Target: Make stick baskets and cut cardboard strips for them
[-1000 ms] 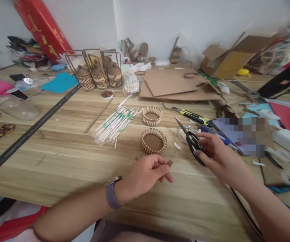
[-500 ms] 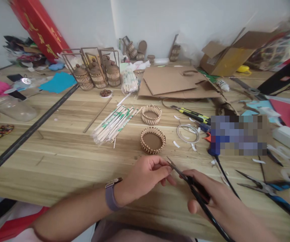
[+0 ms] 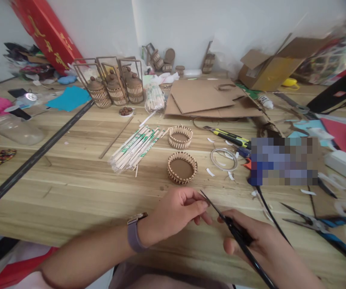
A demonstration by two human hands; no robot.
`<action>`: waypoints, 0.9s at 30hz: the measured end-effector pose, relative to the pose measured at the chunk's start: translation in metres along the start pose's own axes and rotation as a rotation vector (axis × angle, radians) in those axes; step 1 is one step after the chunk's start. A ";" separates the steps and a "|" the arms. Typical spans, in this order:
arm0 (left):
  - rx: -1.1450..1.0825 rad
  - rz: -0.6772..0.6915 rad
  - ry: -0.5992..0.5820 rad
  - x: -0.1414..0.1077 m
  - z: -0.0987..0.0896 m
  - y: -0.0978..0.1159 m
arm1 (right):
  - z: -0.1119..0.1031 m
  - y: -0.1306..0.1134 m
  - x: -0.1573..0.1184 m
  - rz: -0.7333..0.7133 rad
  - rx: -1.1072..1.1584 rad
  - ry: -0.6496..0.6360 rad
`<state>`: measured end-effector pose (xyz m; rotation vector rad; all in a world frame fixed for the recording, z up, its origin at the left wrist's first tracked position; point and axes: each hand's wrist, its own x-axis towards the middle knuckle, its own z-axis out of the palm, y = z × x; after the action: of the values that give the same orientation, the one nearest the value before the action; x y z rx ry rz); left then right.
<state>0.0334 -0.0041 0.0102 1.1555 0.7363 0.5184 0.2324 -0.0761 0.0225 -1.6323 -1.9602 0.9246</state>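
Observation:
My left hand [image 3: 188, 208], with a watch on the wrist, pinches thumb against fingers; whatever it holds is too small to make out. In my right hand [image 3: 248, 233] is a pair of long dark scissors [image 3: 221, 214], blades pointing up and left, their tips beside my left fingertips. Just beyond my hands sits a round basket of small sticks [image 3: 182, 167] with a brown base. Behind it is a second similar round basket [image 3: 180, 137]. Thin sticks in green-marked wrappers [image 3: 138, 147] lie to the left.
A ring of tape [image 3: 224, 159] and paper scraps lie right of the baskets. Further right are a cutter [image 3: 230, 137] and open pliers [image 3: 314, 222]. Cardboard sheets [image 3: 203, 96], finished lidded baskets [image 3: 117, 90] and a cardboard box [image 3: 261, 72] stand behind.
The scissor blades have come together, appearing as one narrow line. My left hand has shifted slightly to the right.

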 end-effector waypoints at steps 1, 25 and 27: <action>0.016 -0.003 0.001 0.000 0.000 -0.001 | 0.000 0.005 -0.002 0.004 -0.040 0.002; 0.218 0.127 0.056 -0.004 -0.007 -0.007 | -0.046 0.058 0.096 -0.017 -0.873 0.302; 0.264 0.122 0.070 -0.006 -0.008 -0.004 | -0.053 0.055 0.092 -0.051 -0.827 0.421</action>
<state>0.0241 -0.0047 0.0059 1.4410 0.8150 0.5774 0.2871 0.0300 0.0111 -1.9440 -2.1648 -0.3193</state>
